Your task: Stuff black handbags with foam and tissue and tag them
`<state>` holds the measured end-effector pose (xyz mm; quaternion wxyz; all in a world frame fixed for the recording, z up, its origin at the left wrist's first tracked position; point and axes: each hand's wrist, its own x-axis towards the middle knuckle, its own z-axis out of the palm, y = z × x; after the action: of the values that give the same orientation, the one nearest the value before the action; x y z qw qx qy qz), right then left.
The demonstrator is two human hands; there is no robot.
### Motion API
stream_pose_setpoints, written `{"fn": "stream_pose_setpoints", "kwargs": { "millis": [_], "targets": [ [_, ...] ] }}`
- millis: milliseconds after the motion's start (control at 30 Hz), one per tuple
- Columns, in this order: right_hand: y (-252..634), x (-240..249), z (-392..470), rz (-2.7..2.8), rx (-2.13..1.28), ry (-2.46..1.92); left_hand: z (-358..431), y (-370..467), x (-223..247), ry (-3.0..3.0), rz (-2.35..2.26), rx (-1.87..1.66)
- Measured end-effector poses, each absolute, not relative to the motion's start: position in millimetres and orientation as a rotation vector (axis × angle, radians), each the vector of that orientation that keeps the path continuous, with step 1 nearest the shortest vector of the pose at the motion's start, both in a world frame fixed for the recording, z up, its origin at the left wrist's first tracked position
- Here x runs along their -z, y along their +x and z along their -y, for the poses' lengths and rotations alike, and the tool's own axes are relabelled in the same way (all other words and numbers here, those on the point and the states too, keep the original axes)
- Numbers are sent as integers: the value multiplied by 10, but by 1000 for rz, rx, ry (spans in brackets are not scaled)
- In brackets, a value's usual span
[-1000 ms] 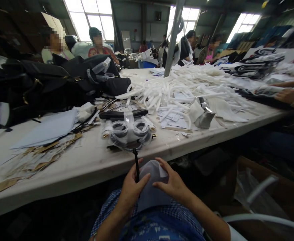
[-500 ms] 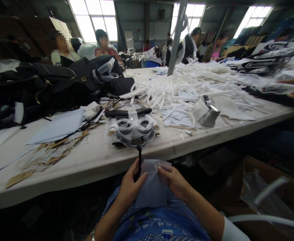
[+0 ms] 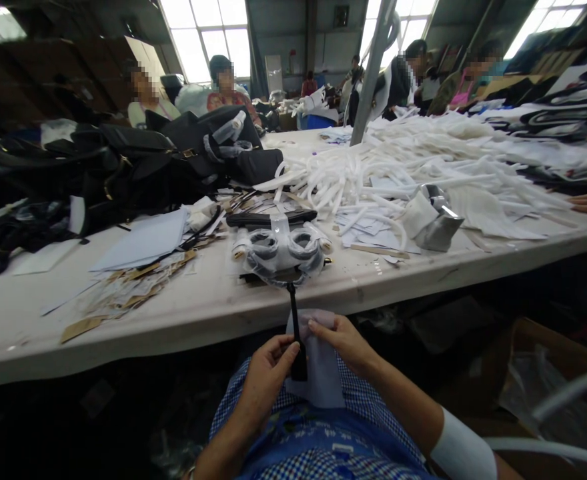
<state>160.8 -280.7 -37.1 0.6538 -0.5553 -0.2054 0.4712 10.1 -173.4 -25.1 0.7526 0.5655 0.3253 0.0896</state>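
Note:
My left hand (image 3: 268,370) pinches a narrow black strap (image 3: 299,367) with a wider flat end between thumb and fingers. The strap hangs over the table's front edge from a black bag piece bundled with plastic-wrapped handles (image 3: 281,250). Behind the strap lies a thin translucent white sheet (image 3: 326,377), its upper part gripped between the thumb and fingers of my right hand (image 3: 348,343). Both hands are in front of the table, above a blue checked apron (image 3: 373,427).
Brown and clear packets (image 3: 128,290) and white sheets (image 3: 143,240) lie left on the table (image 3: 223,310). Black bags (image 3: 138,147) are heaped behind. White strips (image 3: 343,173) and a silvery tape dispenser (image 3: 436,223) are at right. An open carton (image 3: 518,340) stands below right. Co-workers sit across.
My left hand has brought the black strap in front of the sheet, where its wide end now shows. The right hand keeps hold of the sheet. The whole view has shifted slightly.

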Motion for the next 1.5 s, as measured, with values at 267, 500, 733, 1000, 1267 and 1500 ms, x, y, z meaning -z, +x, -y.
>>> {"fn": "stream_pose_setpoints", "kwargs": {
  "millis": [267,500,733,1000,1267,1500],
  "targets": [
    [1650,317,2541,446,-1135,-1235,1681,138,386,1353,-746,-264],
    [1608,271,2507,387,-1129,-1216,1477,-1,501,1433,-855,-566],
    [1578,320,2491,343,-1168,-1154,1528,18,402,867,-533,-128],
    [1640,389,2516,538,-897,-1425,1572,83,459,1082,-796,-304],
    [1576,452,2495,557,-836,-1401,1586,65,473,1200,-785,-383],
    [1554,448,2549,495,-829,-1428,1637,173,426,1264,-781,-415]
  ]
}}
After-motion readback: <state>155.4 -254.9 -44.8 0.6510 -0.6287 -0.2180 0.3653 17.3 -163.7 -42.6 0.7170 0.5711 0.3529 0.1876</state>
